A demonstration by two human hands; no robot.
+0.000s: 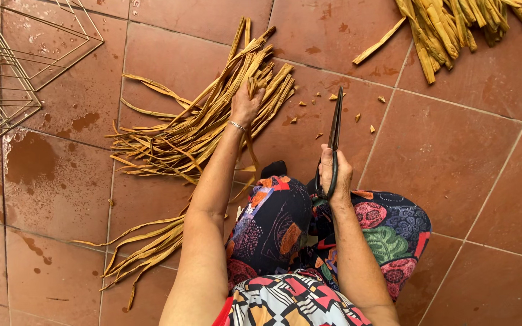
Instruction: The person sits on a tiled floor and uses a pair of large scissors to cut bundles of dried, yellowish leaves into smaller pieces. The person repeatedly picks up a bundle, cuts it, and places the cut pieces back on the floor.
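We see the left hand with its fingers curled closed on a few dried leaf strips at the near side of a fanned pile. The strips' long axes run diagonally, from the lower left beneath the wrist up and away past the fingertips to the upper right. The right hand has its fingers closed through the handle loops of dark scissors, blades shut as far as we can tell; the long axis is near vertical, tips pointing away from the body. Beyond the scissor tips lie small cut scraps on the tiled floor. Farther out, a second leaf bundle lies beyond the right hand, a wire frame far left of the left fingers, and looser strips beside the left elbow.
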